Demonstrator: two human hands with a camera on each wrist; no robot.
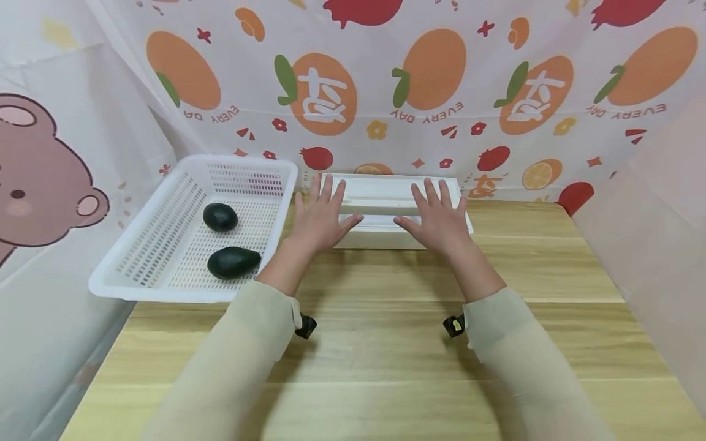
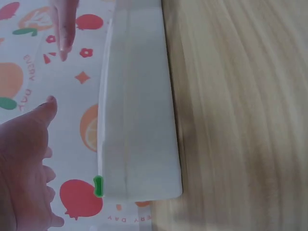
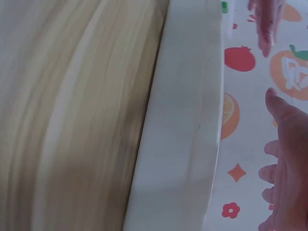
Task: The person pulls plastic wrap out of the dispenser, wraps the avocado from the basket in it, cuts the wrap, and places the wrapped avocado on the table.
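Observation:
Both hands are held over a white box (image 1: 380, 239) at the back of the wooden table, fingers spread and straight, palms down. My left hand (image 1: 320, 219) is above the box's left part, and my right hand (image 1: 439, 222) is above its right part. Neither holds anything. In the left wrist view the left hand (image 2: 24, 163) stands apart from the box's long side wall (image 2: 139, 106), which has a small green piece (image 2: 98, 186) at its edge. The right wrist view shows the right hand (image 3: 291, 163) likewise apart from the box wall (image 3: 175, 115).
A white perforated basket (image 1: 110, 283) stands on the left of the table. In it lie two dark green avocados, a rounder one (image 1: 220, 217) and a pear-shaped one (image 1: 234, 263). A fruit-printed cloth (image 1: 380, 122) hangs behind the box.

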